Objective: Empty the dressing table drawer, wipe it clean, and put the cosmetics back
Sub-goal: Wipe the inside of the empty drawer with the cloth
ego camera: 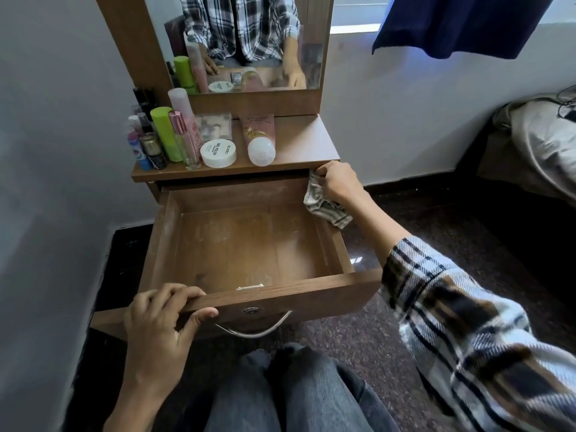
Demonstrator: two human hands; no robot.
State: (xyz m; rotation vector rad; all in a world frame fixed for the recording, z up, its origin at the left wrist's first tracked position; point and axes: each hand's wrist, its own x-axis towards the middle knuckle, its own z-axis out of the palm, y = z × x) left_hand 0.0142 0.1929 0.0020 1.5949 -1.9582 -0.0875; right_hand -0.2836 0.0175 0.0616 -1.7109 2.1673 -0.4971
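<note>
The wooden drawer (240, 244) is pulled far out and holds no cosmetics; its floor looks dusty and smudged. My left hand (162, 319) grips the left end of the drawer's front panel, fingers over the top edge and thumb on the face. My right hand (338, 182) holds a crumpled striped cloth (325, 207) at the drawer's back right corner, over the right wall. The cosmetics stand on the dressing table top (299, 141): a green bottle (165, 135), a pink spray (184, 141), a white jar (218, 153), a pink tube (258, 138) and several small bottles (146, 148).
A mirror (249, 42) rises behind the table top. A white wall is close on the left. A bed with a pale cover (542, 145) stands at the right, a dark curtain (461, 23) above it. My knees (286, 391) are under the drawer handle (255, 330).
</note>
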